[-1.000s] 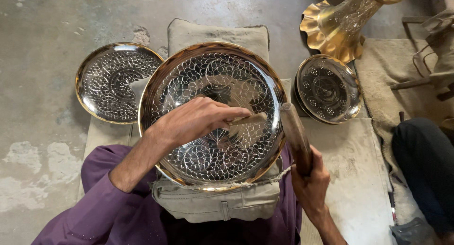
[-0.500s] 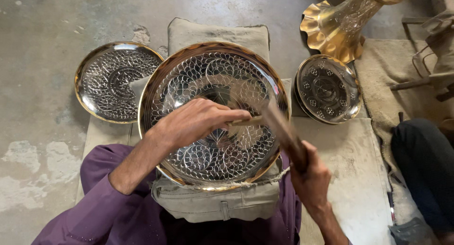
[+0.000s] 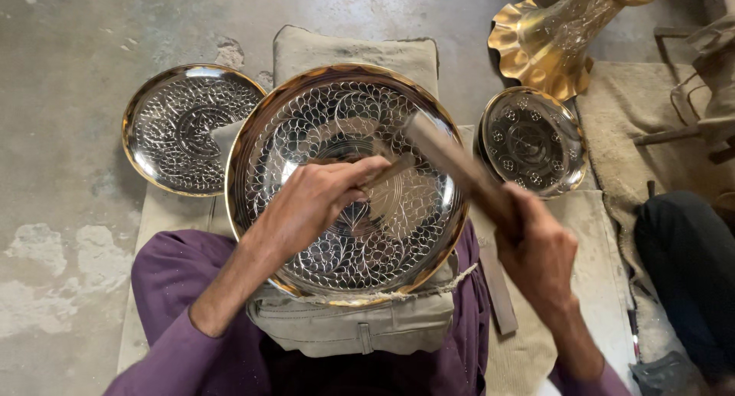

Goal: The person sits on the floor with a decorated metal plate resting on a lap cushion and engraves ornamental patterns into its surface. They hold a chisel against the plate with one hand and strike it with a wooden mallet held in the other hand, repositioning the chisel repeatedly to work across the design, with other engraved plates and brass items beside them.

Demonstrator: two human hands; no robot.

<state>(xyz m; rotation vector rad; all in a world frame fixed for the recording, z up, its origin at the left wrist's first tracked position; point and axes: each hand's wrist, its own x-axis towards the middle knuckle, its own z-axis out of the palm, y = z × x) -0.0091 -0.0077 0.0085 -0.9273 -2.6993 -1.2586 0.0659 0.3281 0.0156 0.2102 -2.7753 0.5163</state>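
Note:
A large round metal plate (image 3: 321, 120) with an engraved leaf pattern and a brass rim rests on a cushion in my lap. My left hand (image 3: 310, 201) is closed on a thin chisel (image 3: 389, 171) whose tip touches the plate near its middle. My right hand (image 3: 537, 250) grips the wooden handle of a hammer (image 3: 448, 155); its head sits against the chisel's top end, over the plate.
A smaller engraved plate (image 3: 184, 128) lies on the floor at the left, another engraved plate (image 3: 532, 140) at the right. A fluted brass vase (image 3: 555, 36) lies at top right. Another person's dark-clothed leg (image 3: 685, 270) is at the right edge. A flat metal bar (image 3: 498, 293) lies on the mat.
The hammer swung from upright beside the plate's right edge down and leftward onto the chisel's end. My left hand with the chisel stayed near the plate's middle.

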